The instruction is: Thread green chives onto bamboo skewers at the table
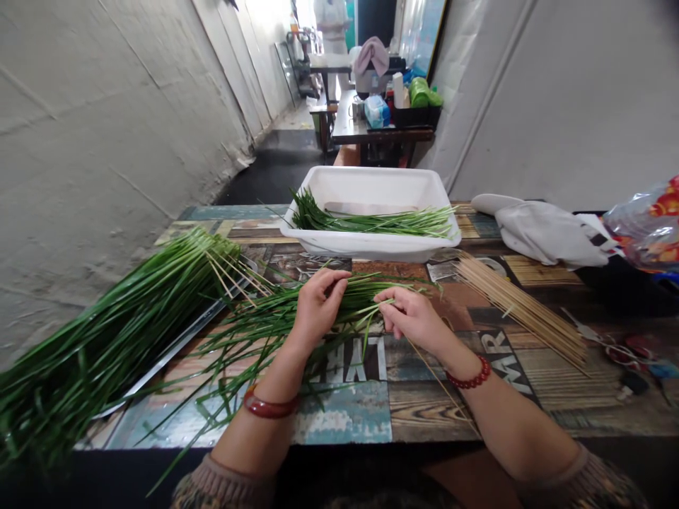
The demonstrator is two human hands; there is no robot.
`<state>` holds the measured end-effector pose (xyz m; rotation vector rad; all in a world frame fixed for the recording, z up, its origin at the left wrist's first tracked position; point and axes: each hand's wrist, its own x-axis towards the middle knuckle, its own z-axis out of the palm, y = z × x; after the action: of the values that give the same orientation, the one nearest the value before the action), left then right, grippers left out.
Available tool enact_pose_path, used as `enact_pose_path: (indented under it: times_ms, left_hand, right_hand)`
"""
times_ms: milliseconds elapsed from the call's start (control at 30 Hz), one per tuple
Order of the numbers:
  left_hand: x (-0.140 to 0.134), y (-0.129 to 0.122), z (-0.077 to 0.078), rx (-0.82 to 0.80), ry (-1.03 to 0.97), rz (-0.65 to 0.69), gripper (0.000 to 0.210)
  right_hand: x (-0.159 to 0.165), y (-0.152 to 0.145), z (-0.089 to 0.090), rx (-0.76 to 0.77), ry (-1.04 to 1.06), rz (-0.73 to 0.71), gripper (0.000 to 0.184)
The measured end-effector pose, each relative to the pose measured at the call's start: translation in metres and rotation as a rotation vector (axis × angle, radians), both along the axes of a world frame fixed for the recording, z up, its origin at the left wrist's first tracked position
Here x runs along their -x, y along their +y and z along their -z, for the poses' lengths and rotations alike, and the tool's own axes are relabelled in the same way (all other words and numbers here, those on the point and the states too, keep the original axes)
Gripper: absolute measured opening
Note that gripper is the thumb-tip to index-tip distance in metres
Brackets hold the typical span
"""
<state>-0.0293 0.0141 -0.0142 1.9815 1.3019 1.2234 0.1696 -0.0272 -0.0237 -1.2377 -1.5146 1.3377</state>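
Observation:
A loose pile of garlic chives (254, 318) lies spread on the table in front of me. Over its middle is my left hand (321, 300), thumb and fingers pinched together; whatever they hold, if anything, is hidden. My right hand (411, 314) pinches the pale ends of a few chives at the pile's right side. Below the right hand, thin bamboo skewers (443, 385) slant toward the table's front edge. A large bunch of chives (122, 325) rests at the left, with several skewers (233, 276) by its cut ends.
Behind the pile, a white plastic tub (371, 247) contains more chives. A bundle of bamboo skewers (523, 311) lies to the right. Beyond it are a light cloth cap (546, 226) and a clear plastic bag (650, 219). A metal strip (170, 353) runs beside the large bunch.

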Motion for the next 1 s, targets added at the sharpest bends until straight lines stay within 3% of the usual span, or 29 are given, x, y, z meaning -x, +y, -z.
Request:
enact_pose_path:
  times_ms: [133,333,600,767,1000]
  left_hand:
    - [0.003,0.008,0.010,-0.085,0.122,0.007,0.017]
    - [0.007,0.016,0.023,-0.149,0.492,-0.080,0.021]
    - [0.006,0.012,0.018,-0.124,0.713,-0.108,0.018]
    - [0.003,0.006,0.010,-0.152,0.758,-0.151,0.016]
    - [-0.001,0.000,0.004,-0.164,0.589,-0.175,0.008]
  right_hand:
    - [0.002,0.000,0.004,-0.024,-0.022,0.029,0.020]
    - [0.003,0.000,0.007,-0.031,-0.038,0.033,0.018]
    - [0.003,0.000,0.009,-0.045,-0.028,0.020,0.019]
    - [0.004,0.000,0.011,-0.060,-0.019,0.033,0.020]
    - [0.007,-0.002,0.007,-0.117,-0.023,0.089,0.022]
